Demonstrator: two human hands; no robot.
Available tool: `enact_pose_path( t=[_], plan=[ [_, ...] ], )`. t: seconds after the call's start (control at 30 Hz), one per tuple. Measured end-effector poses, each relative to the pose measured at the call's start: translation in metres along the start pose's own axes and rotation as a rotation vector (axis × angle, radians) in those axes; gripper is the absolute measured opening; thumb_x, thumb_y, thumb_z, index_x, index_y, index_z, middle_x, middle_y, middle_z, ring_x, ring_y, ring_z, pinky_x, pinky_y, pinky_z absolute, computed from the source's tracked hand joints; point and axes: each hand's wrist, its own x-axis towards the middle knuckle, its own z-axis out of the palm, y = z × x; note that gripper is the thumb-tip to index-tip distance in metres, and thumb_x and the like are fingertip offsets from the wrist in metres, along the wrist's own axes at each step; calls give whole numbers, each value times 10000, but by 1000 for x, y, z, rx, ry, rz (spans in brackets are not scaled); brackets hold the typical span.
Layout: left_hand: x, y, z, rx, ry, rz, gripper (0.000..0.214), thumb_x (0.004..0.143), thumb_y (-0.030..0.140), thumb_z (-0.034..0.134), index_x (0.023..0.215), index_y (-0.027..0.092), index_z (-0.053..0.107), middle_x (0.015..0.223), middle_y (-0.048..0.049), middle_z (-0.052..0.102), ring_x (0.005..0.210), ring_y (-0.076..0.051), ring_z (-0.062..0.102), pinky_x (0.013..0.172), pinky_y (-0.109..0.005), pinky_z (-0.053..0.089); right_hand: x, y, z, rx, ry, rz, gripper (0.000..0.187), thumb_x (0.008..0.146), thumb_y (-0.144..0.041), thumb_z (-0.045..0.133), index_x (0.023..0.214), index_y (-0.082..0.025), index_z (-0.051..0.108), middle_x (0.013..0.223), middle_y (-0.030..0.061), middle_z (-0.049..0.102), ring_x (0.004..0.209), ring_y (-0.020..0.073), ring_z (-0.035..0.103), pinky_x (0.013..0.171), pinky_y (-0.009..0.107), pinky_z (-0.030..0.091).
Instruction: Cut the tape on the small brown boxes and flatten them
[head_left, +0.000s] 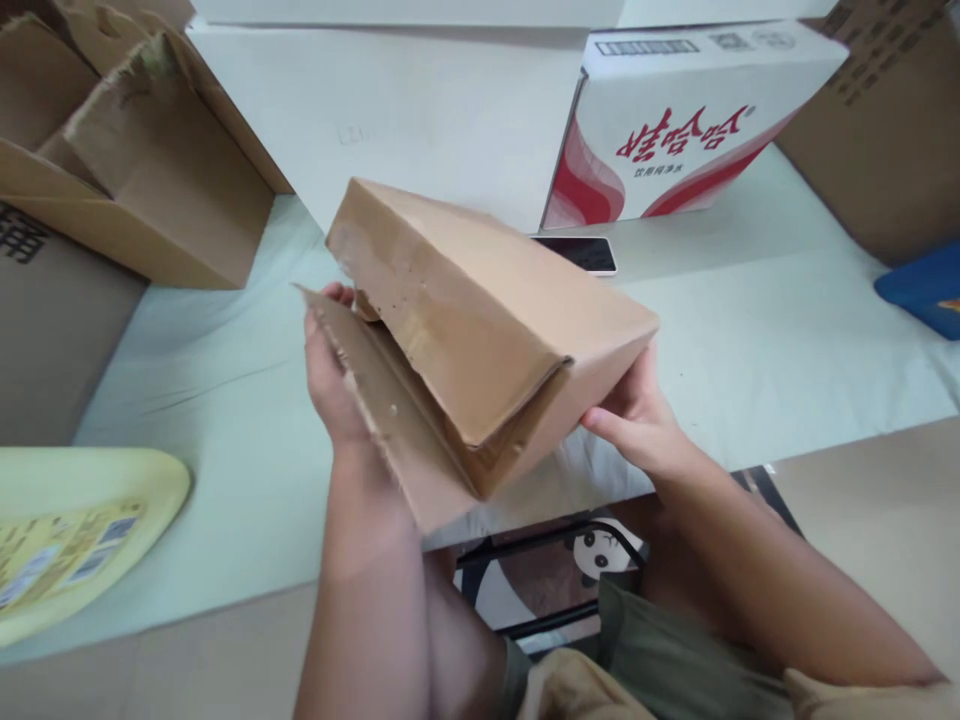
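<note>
Between my two hands a brown cardboard box [480, 300] is held tilted above the pale green cloth. One long flap hangs loose on its left side, with a torn, ragged edge, and a dark gap shows between flap and box. My left hand [330, 370] grips the flap side, its fingers partly hidden behind the cardboard. At the box's right end my right hand [634, 410] holds from below, thumb on the near face and the other fingers out of sight underneath. Behind the box lies a phone [581, 254], partly covered by it.
A white carton with red lettering [675, 140] stands at the back beside a larger white box [420, 110]. Open cardboard boxes [172, 170] are at the left. A yellow bottle [90, 530] lies front left, and a blue object [926, 290] sits at the right edge.
</note>
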Motion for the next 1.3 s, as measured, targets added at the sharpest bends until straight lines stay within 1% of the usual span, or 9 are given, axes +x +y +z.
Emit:
enact_pose_path(
  t=[0.13, 0.27, 0.4, 0.6, 0.67, 0.8, 0.97, 1.13, 1.3],
  plan=[
    [-16, 2, 25, 58, 251, -101, 285, 919, 522, 679, 956, 240, 666, 1332, -49, 692, 1456, -262, 498, 1156, -394, 461, 4, 5, 2, -109, -4, 24, 655, 944, -529, 717, 1455, -295, 383, 1257, 111, 661, 1052, 235, 709, 743, 339, 645],
    [-19, -1, 29, 164, 61, -295, 398, 858, 617, 708, 811, 230, 626, 917, -63, 718, 1024, -276, 698, 822, -362, 573, 7, 5, 5, -160, -86, 40, 391, 987, -379, 629, 1323, -244, 480, 1172, 98, 669, 1014, 214, 707, 802, 341, 624],
    [-18, 3, 28, 159, -21, -287, 439, 826, 663, 719, 791, 236, 623, 709, -23, 614, 720, -223, 628, 623, -337, 505, 5, 9, 6, -112, -89, -62, 353, 1022, -308, 571, 1330, -288, 399, 1128, 56, 634, 954, 182, 674, 784, 324, 601],
    [-18, 21, 34, 25, 296, -183, 394, 651, 422, 795, 611, 223, 458, 599, 52, 423, 553, -105, 439, 495, -244, 336, 6, 15, 2, -64, 23, -106, 450, 1007, -370, 653, 1372, -359, 390, 1182, 54, 606, 1023, 212, 667, 762, 328, 586],
    [-17, 27, 36, -125, 323, -144, 359, 598, 359, 790, 594, 215, 460, 591, 64, 406, 551, -87, 425, 501, -220, 343, 8, 17, 1, -72, 66, -78, 462, 980, -430, 705, 1343, -363, 426, 1135, 49, 601, 981, 223, 664, 721, 338, 580],
    [-21, 32, 38, -343, 215, -159, 280, 609, 364, 818, 790, 202, 679, 827, -2, 679, 799, -153, 648, 685, -230, 536, 11, 21, 2, -32, 155, -39, 655, 885, -574, 806, 1385, -399, 421, 1031, 18, 576, 901, 221, 646, 698, 353, 581],
    [-28, 30, 39, -289, 38, -149, 362, 731, 529, 784, 932, 232, 742, 1045, -57, 751, 1094, -268, 703, 976, -353, 594, 12, 23, -1, -79, 274, 8, 827, 806, -605, 870, 1435, -409, 371, 965, -10, 540, 865, 209, 616, 731, 358, 575],
    [-27, 26, 38, -230, 128, -243, 514, 644, 617, 812, 950, 210, 750, 797, -24, 690, 878, -266, 733, 844, -387, 650, 13, 20, -3, -81, 296, 85, 951, 753, -640, 887, 1469, -372, 322, 1160, 51, 603, 1026, 261, 658, 850, 427, 604],
    [-24, 24, 34, -269, 145, -144, 391, 744, 489, 798, 970, 172, 766, 978, -45, 782, 858, -165, 736, 684, -219, 612, 14, 13, -5, -16, 307, 140, 850, 741, -642, 891, 1405, -318, 470, 1210, 80, 675, 1054, 270, 692, 853, 411, 608]
  ],
)
